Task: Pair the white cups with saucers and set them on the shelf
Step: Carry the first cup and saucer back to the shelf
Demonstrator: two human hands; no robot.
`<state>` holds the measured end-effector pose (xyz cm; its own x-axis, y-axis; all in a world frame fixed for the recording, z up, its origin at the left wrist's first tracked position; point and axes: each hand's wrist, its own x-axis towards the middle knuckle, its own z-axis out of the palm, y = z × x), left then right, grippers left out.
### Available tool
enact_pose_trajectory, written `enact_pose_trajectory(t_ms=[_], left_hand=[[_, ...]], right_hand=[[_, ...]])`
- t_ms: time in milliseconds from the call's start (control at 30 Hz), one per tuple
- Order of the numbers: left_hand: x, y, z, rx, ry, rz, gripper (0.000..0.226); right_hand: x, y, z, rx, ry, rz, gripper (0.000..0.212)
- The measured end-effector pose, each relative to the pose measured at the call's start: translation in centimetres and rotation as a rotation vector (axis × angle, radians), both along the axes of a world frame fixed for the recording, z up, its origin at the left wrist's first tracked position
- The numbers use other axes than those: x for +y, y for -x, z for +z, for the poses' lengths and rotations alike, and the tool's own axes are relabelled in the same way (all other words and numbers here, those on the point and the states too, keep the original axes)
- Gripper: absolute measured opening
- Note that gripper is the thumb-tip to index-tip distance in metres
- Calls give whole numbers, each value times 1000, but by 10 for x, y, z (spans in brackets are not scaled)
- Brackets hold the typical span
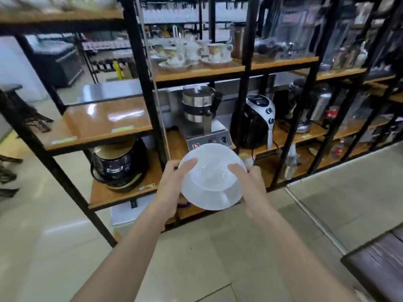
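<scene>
A white cup (208,178) sits on a white saucer (218,198), and both of my hands hold the pair in front of a black-framed shelf unit. My left hand (172,188) grips the saucer's left edge with its thumb on the rim. My right hand (250,184) grips the right edge, thumb over the cup's rim. The cup's handle points toward me. A bare wooden shelf board (98,120) lies up and to the left of the pair.
Flowered cups on saucers (218,53) stand on the upper shelf. A steel machine (202,118) and a black-and-white appliance (257,120) fill the middle shelf behind the pair. A black kettle (118,164) sits lower left. A dark bench (379,264) is at right on the tiled floor.
</scene>
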<state>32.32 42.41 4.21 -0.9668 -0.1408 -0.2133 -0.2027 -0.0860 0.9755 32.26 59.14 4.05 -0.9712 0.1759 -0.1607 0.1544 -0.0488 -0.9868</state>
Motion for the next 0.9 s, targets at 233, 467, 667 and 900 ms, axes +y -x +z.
enact_pose_trajectory(t_ms=[233, 467, 667, 900], left_hand=[[-109, 7, 17, 19, -18, 152, 60], [-189, 44, 25, 29, -16, 322, 57], [-258, 114, 22, 40, -7, 477, 51], [-337, 210, 17, 17, 19, 556, 30]], right_hand=[[-113, 42, 11, -13, -43, 168, 45], [-204, 106, 17, -5, -80, 328, 47], [-281, 182, 6, 54, -85, 428, 47], [-366, 287, 9, 36, -74, 474, 15]])
